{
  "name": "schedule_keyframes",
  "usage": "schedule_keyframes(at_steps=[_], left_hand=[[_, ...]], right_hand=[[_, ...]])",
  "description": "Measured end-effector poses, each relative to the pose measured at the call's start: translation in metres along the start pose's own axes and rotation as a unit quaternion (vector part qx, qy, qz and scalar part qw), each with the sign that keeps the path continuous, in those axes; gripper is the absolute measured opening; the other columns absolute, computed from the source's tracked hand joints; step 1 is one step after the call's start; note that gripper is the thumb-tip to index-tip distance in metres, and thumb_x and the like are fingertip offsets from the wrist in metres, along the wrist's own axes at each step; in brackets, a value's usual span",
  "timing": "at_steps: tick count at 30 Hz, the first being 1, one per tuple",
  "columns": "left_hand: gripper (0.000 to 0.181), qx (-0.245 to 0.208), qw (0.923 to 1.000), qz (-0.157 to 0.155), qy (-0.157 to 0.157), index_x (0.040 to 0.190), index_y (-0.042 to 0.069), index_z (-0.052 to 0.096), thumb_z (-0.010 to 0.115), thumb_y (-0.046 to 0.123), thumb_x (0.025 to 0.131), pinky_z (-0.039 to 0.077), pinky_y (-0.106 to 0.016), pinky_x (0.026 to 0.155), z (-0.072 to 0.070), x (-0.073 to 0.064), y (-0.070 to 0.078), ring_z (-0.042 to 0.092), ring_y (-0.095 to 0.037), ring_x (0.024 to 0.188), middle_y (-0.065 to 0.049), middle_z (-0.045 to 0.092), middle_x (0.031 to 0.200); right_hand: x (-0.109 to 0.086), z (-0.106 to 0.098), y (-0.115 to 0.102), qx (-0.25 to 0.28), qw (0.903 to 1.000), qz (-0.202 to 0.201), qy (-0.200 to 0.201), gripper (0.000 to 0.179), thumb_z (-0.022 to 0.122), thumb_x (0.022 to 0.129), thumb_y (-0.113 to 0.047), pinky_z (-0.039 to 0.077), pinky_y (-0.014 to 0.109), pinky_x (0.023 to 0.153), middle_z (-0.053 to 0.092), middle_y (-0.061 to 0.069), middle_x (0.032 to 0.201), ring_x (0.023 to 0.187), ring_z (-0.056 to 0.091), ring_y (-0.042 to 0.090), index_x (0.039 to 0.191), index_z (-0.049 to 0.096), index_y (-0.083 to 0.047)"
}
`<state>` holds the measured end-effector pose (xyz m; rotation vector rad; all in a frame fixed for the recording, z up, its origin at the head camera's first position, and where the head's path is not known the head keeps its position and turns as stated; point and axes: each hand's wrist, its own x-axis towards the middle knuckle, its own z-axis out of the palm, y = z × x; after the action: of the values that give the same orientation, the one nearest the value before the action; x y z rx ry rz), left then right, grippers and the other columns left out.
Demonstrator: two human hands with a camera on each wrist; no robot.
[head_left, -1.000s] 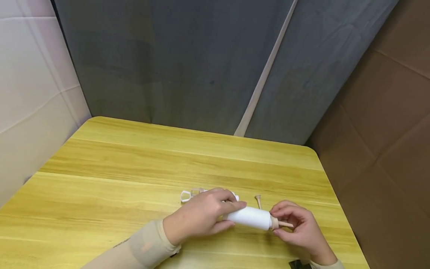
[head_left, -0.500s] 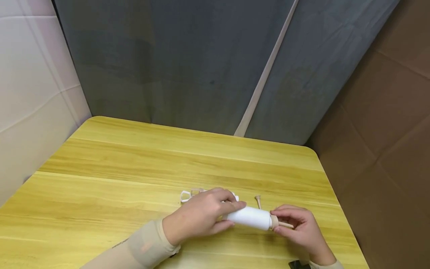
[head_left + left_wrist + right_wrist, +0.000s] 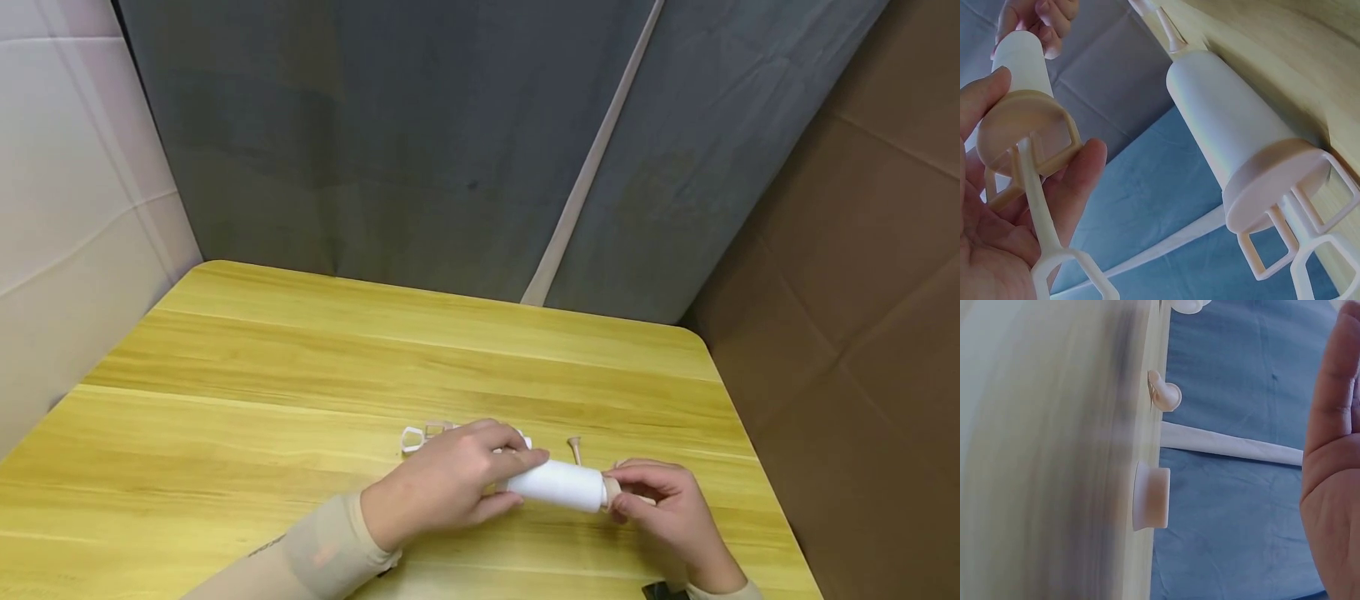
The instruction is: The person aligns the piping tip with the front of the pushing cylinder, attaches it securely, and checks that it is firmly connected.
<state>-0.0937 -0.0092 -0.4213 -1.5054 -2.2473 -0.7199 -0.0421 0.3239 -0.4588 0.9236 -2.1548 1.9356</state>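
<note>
Two hands: left hand (image 3: 457, 475) has the white tube (image 3: 558, 485), right hand (image 3: 663, 508) pinching its beige collar (image 3: 611, 490)!
Collar: could seat crooked, I'd say, if pushed off-line.
Tube: over the desk (image 3: 337, 358), nearer its right edge; collar end points that way, long axis roughly along the far edge.
Nozzle (image 3: 575, 450): lying beyond.

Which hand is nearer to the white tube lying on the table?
Left. The left hand is beside the tube, partly hiding it in the head view; the right hand is farther, to its right.

grey backdrop (image 3: 420, 150) behind wood-grain table (image 3: 300, 358); brown sheet (image 3: 862, 300) at right.
</note>
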Motion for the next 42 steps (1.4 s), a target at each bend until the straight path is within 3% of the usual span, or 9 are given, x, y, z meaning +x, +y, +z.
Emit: schedule_keyframes(at_steps=[2, 8, 11, 18, 33, 42], left_hand=[[0.050, 0.000, 1.0000, -0.001, 0.002, 0.134, 0.015, 0.076, 0.090, 0.028, 0.088, 0.058, -0.030, 0.089, -0.0003, -0.0002, -0.0004, 0.069, -0.015, 0.104, -0.001, 0.073, 0.115], [0.051, -0.003, 1.0000, -0.003, 0.003, 0.134, 0.015, 0.075, 0.090, 0.028, 0.088, 0.058, -0.030, 0.089, -0.0001, 0.0000, -0.0013, 0.070, -0.015, 0.103, -0.001, 0.073, 0.116], [0.051, -0.008, 0.9999, -0.007, 0.001, 0.134, 0.015, 0.075, 0.090, 0.028, 0.088, 0.058, -0.030, 0.089, -0.0003, 0.0002, -0.0021, 0.070, -0.015, 0.103, -0.001, 0.073, 0.116], [0.051, -0.014, 0.9998, -0.013, -0.005, 0.134, 0.015, 0.076, 0.091, 0.029, 0.088, 0.058, -0.029, 0.088, -0.0006, 0.0002, -0.0028, 0.070, -0.014, 0.102, -0.002, 0.074, 0.115], [0.049, 0.001, 1.0000, -0.003, -0.003, 0.134, 0.015, 0.076, 0.089, 0.029, 0.089, 0.058, -0.029, 0.089, 0.0014, 0.0016, -0.0020, 0.069, -0.015, 0.101, -0.001, 0.073, 0.114], [0.049, 0.008, 1.0000, 0.000, -0.003, 0.133, 0.015, 0.076, 0.089, 0.031, 0.089, 0.058, -0.029, 0.089, 0.0035, 0.0003, -0.0004, 0.069, -0.014, 0.102, -0.001, 0.073, 0.114]], right_hand=[[0.0003, 0.0014, 0.0010, 0.002, 0.9999, -0.009, 0.004, 0.029, 0.072, 0.091, 0.018, 0.062, 0.030, 0.062, 0.076, 0.005, 0.120, 0.081, 0.074, 0.010, 0.118, 0.074, 0.009], [0.0025, 0.0033, 0.0062, 0.031, 0.9967, -0.074, 0.014, 0.035, 0.076, 0.085, 0.022, 0.062, 0.030, 0.079, 0.071, 0.018, 0.122, 0.108, 0.072, 0.021, 0.118, 0.071, 0.013], [0.0037, 0.0025, 0.0072, 0.043, 0.9953, -0.086, 0.005, 0.040, 0.077, 0.079, 0.027, 0.062, 0.031, 0.083, 0.071, 0.019, 0.122, 0.112, 0.071, 0.023, 0.116, 0.072, 0.012], [0.0032, 0.0015, 0.0030, 0.034, 0.9981, -0.051, -0.010, 0.058, 0.070, 0.070, 0.039, 0.063, 0.038, 0.080, 0.069, 0.017, 0.124, 0.109, 0.072, 0.022, 0.120, 0.071, 0.010], [-0.0003, -0.0019, 0.0020, -0.010, 0.9992, -0.038, 0.007, 0.055, 0.072, 0.071, 0.036, 0.062, 0.034, 0.084, 0.075, 0.012, 0.117, 0.104, 0.074, 0.017, 0.118, 0.075, 0.007], [-0.0027, -0.0011, -0.0023, -0.042, 0.9988, 0.013, 0.021, 0.048, 0.074, 0.076, 0.030, 0.063, 0.034, 0.080, 0.077, 0.008, 0.112, 0.101, 0.075, 0.014, 0.112, 0.079, -0.001]])
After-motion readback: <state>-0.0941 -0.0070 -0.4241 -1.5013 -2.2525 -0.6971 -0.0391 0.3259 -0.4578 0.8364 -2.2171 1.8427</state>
